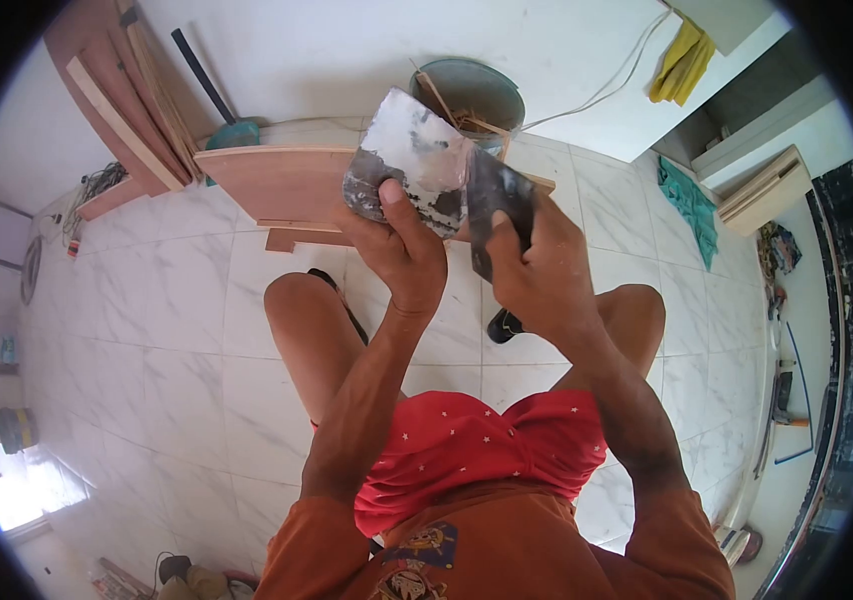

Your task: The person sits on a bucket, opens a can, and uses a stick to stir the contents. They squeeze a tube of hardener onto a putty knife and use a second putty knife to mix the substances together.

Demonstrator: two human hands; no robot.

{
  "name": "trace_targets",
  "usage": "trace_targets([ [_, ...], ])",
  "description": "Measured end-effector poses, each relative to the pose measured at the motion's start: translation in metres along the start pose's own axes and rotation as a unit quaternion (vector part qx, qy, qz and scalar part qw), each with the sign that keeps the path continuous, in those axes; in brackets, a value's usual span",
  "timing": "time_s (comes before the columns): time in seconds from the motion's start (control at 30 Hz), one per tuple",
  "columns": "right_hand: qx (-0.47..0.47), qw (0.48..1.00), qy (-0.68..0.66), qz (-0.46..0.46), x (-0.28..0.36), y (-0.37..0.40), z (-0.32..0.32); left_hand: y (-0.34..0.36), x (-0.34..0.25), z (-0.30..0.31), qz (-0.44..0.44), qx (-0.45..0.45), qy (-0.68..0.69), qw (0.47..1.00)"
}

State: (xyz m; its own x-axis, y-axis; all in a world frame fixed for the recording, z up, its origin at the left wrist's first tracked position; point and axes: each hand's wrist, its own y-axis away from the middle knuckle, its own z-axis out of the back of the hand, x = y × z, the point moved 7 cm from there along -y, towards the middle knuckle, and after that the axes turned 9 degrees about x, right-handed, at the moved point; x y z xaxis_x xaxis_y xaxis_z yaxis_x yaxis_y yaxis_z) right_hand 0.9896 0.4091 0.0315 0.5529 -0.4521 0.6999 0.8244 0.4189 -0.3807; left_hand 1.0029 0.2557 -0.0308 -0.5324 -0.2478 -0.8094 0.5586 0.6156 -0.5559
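Note:
My left hand (402,245) grips a worn container (415,150) with white and dark smears, its thumb pressed on the near side. Closed round a dark flat scraper (487,200), my right hand (542,255) holds it against the container's right side. Both things are raised in front of me, above my knees. Behind them a reddish wooden panel (277,185) leans low near the wall. What lies inside the container cannot be made out.
A bucket (487,90) with wood scraps stands by the wall. Boards (122,100) lean at the left. A yellow cloth (684,62) hangs at the upper right, and a green cloth (689,210) lies below. Tools (787,400) are at the right.

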Motion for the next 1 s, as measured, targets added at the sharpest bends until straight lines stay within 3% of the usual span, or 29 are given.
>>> trace_targets([
  [0.1,0.036,0.999,0.007,-0.004,0.009,0.0,0.001,-0.005,-0.008,0.002,-0.003,-0.012,0.017,1.0],
  [0.3,0.012,0.999,0.029,0.036,0.007,0.001,-0.002,-0.006,-0.008,0.003,0.009,-0.028,0.011,1.0],
  [0.4,-0.007,1.0,0.009,-0.009,0.001,-0.001,0.004,-0.007,-0.008,0.003,-0.014,-0.029,0.005,0.999],
  [0.7,-0.027,0.998,0.015,0.05,0.005,-0.003,-0.006,-0.006,-0.008,0.006,-0.01,-0.025,0.001,1.0],
  [0.8,0.022,0.999,-0.039,0.006,0.001,-0.003,-0.004,-0.006,-0.009,0.004,-0.022,-0.026,0.002,0.999],
  [0.9,-0.008,1.0,-0.008,0.015,0.0,-0.003,-0.007,-0.006,-0.005,0.006,-0.014,-0.028,0.004,1.0],
  [1.0,0.033,0.998,0.007,0.053,0.015,-0.005,0.0,-0.005,0.002,0.007,-0.009,-0.029,0.004,1.0],
])
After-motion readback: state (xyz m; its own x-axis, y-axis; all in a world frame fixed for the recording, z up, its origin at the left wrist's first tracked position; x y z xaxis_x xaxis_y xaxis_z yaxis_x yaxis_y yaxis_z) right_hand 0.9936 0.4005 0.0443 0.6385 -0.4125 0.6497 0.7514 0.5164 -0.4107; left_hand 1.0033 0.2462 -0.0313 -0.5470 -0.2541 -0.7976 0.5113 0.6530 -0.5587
